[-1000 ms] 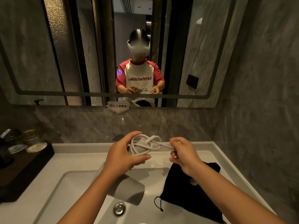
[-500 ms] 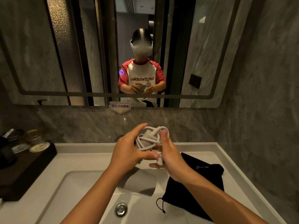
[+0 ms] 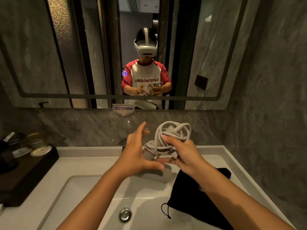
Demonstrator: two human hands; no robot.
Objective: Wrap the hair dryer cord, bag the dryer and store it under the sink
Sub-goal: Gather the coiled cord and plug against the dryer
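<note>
The grey hair dryer (image 3: 167,173) hangs above the sink, its white cord (image 3: 172,135) wound in loops around its handle. My right hand (image 3: 184,155) grips the coiled cord and handle from the right. My left hand (image 3: 137,153) is beside it on the left, fingers spread, thumb touching the dryer's underside, holding nothing. A black drawstring bag (image 3: 197,200) lies flat on the right edge of the sink counter, below my right forearm.
The white sink basin (image 3: 93,193) with a chrome drain (image 3: 125,214) is below my hands. A dark tray (image 3: 28,171) with jars stands on the counter at left. A mirror (image 3: 49,55) spans the wall; a grey stone wall closes the right side.
The dryer passed from my left hand to my right. My right hand closed around the cord bundle; my left hand let go and opened. The bundle shifted slightly right.
</note>
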